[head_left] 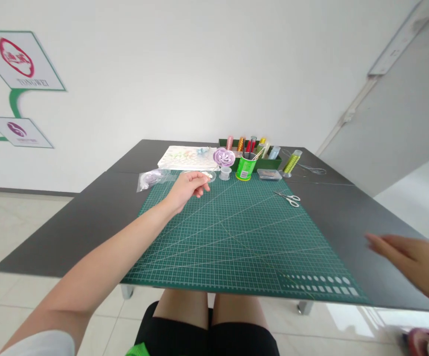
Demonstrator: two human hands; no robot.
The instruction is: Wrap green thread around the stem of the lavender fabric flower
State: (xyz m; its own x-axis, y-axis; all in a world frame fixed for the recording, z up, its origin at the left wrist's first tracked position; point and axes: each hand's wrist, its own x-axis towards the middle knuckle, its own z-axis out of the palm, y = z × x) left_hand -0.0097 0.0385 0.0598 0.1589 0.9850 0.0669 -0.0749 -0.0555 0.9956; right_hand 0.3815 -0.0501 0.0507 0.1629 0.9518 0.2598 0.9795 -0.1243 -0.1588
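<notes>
My left hand (192,185) reaches over the far part of the green cutting mat (221,227), its thumb and fingers closed in a pinch. A tiny pale thing (208,175) shows at the fingertips, too small to name. Just behind them lies a small clear round dish (213,176), partly covered by the hand. To its right, a lilac fabric flower (224,157) stands above a small white cup (225,173). My right hand (403,254), smeared by motion, is off the mat's right side over the black table; its fingers are unclear.
White-handled scissors (290,198) lie on the mat's right side. Along the back stand a green can (246,168) of tools, a dark green box (277,163) of thread spools, a clear case (269,174), and a yellow-green spool (292,161). At left are a white tray (166,160) and plastic bag (149,179).
</notes>
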